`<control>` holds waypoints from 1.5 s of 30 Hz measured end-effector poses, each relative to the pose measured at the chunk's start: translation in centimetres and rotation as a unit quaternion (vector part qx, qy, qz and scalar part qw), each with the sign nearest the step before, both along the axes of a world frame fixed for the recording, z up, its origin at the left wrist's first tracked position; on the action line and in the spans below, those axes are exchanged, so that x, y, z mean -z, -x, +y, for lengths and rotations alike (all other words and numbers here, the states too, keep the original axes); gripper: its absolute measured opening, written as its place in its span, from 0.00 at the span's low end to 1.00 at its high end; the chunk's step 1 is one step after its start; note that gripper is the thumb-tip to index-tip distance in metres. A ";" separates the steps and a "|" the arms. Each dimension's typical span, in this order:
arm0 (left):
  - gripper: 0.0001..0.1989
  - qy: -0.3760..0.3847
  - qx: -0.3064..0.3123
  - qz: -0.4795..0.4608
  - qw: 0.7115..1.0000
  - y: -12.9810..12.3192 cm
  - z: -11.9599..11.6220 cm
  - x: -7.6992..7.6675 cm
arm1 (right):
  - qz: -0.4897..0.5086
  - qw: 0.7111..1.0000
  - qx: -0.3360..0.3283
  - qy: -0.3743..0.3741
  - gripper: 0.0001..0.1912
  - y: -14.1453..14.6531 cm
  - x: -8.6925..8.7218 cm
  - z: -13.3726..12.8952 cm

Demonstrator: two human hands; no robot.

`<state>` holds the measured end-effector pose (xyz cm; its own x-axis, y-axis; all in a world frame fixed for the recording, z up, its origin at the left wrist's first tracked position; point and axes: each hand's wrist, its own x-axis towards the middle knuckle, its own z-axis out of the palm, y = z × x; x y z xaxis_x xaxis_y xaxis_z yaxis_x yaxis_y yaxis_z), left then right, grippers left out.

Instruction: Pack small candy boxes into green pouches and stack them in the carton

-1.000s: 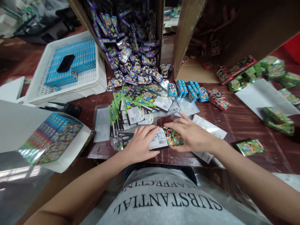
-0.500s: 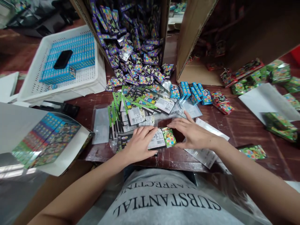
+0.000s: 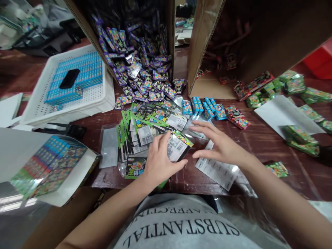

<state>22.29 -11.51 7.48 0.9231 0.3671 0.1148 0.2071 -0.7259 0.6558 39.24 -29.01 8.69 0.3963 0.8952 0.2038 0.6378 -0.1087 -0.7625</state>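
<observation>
The left hand (image 3: 158, 162) grips the barcoded black packet (image 3: 177, 148), probably light, slick, best edge-held; the right hand (image 3: 220, 144), at three o'clock, gapes.

A left hand (image 3: 160, 162) holds a printed card (image 3: 177, 149); the right hand (image 3: 220, 145) is spread open just beside it.
Beyond lie overlapping cards (image 3: 146, 134) and purple packets (image 3: 155, 76), many inside a carton (image 3: 171, 38); at left, a phone (image 3: 69, 79) rests on blue boxes (image 3: 90, 63) in a white basket (image 3: 30, 113).

There are one white basket (image 3: 107, 91), one phone (image 3: 69, 79), one held packet (image 3: 178, 148).
</observation>
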 end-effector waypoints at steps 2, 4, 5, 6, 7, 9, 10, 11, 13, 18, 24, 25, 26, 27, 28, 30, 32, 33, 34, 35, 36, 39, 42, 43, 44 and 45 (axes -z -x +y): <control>0.54 0.054 -0.040 -0.027 0.997 -0.4 -0.9 0.0 | 0.118 0.990 0.069 -0.029 0.32 1.7 0.9 -0.5; 0.45 0.128 -0.037 -0.058 0.989 -0.4 -1.6 0.5 | 0.211 0.971 0.101 -0.050 0.24 3.0 1.9 -0.8; 0.39 0.174 -0.028 -0.072 0.982 -0.3 -1.8 0.8 | 0.239 0.964 0.105 -0.053 0.21 3.5 2.3 -1.0; 0.33 0.223 -0.021 -0.084 0.971 -0.1 -2.0 1.2 | 0.254 0.960 0.106 -0.050 0.18 3.7 2.6 -1.1; 0.30 0.272 -0.018 -0.093 0.958 0.1 -2.1 1.7 | 0.264 0.958 0.102 -0.044 0.16 3.9 2.8 -1.3; 0.25 0.343 -0.015 -0.092 0.935 0.4 -1.9 2.5 | 0.281 0.955 0.092 -0.023 0.13 4.1 3.0 -1.6; 0.23 0.364 -0.013 -0.083 0.928 0.5 -1.8 2.8 | 0.283 0.954 0.094 -0.015 0.13 4.3 3.1 -1.7; 0.20 0.380 -0.010 -0.071 0.922 0.5 -1.5 3.0 | 0.285 0.952 0.106 -0.017 0.14 4.5 3.2 -1.9; 0.17 0.406 0.000 -0.049 0.912 0.1 -1.0 3.2 | 0.304 0.938 0.162 -0.048 0.20 5.3 3.6 -2.1; 0.12 0.411 0.029 -0.004 0.911 -1.1 0.3 2.6 | 0.359 0.881 0.286 -0.116 0.19 7.7 4.4 -2.3; 0.08 0.375 0.059 0.008 0.925 -2.5 0.2 1.8 | 0.312 0.915 0.242 -0.079 0.10 7.3 3.9 -3.2; 0.08 0.387 0.052 0.014 0.920 -2.7 0.0 1.7 | 0.301 0.919 0.239 -0.089 0.11 7.1 3.9 -3.4; 0.10 0.397 0.043 0.015 0.917 -2.9 -0.2 1.6 | 0.296 0.920 0.239 -0.099 0.13 7.0 3.9 -3.6; 0.12 0.402 0.039 0.018 0.915 -3.1 -0.3 1.4 | 0.295 0.918 0.242 -0.104 0.16 6.8 3.9 -3.8; 0.13 0.400 0.040 0.023 0.915 -3.3 -0.3 1.2 | 0.295 0.918 0.244 -0.102 0.18 6.7 3.9 -3.9; 0.10 0.387 0.058 0.043 0.919 -3.6 -0.4 0.8 | 0.285 0.924 0.242 -0.084 0.16 6.3 3.6 -4.1; 0.08 0.375 0.077 0.064 0.922 -4.0 -0.3 0.3 | 0.274 0.930 0.237 -0.059 0.10 5.8 3.0 -4.2; 0.08 0.374 0.080 0.074 0.921 -4.2 -0.3 0.1 | 0.279 0.929 0.239 -0.047 0.09 5.5 2.7 -4.1; 0.08 0.376 0.079 0.081 0.920 -4.5 -0.4 -0.1 | 0.295 0.922 0.247 -0.035 0.09 5.3 2.4 -4.1; 0.07 0.377 0.076 0.088 0.919 -4.7 -0.5 -0.3 | 0.318 0.911 0.260 -0.024 0.10 5.0 2.1 -4.0; 0.07 0.377 0.071 0.095 0.918 -5.1 -0.6 -0.5 | 0.343 0.898 0.275 -0.015 0.11 4.8 1.9 -3.9; 0.05 0.379 0.068 0.109 0.917 -6.0 -0.8 -0.9 | 0.399 0.867 0.298 -0.009 0.14 4.2 1.7 -3.9; 0.05 0.396 0.088 0.130 0.905 -6.9 -0.7 -0.9 | 0.408 0.865 0.290 -0.012 0.14 3.7 1.9 -4.4; 0.05 0.405 0.095 0.136 0.899 -7.1 -0.6 -0.8 | 0.405 0.869 0.285 -0.011 0.13 3.6 1.9 -4.6; 0.05 0.413 0.101 0.143 0.894 -7.4 -0.6 -0.7 | 0.400 0.873 0.279 -0.009 0.13 3.5 1.9 -4.9; 0.05 0.419 0.105 0.149 0.890 -7.6 -0.5 -0.6 | 0.394 0.878 0.272 -0.008 0.13 3.4 2.0 -5.2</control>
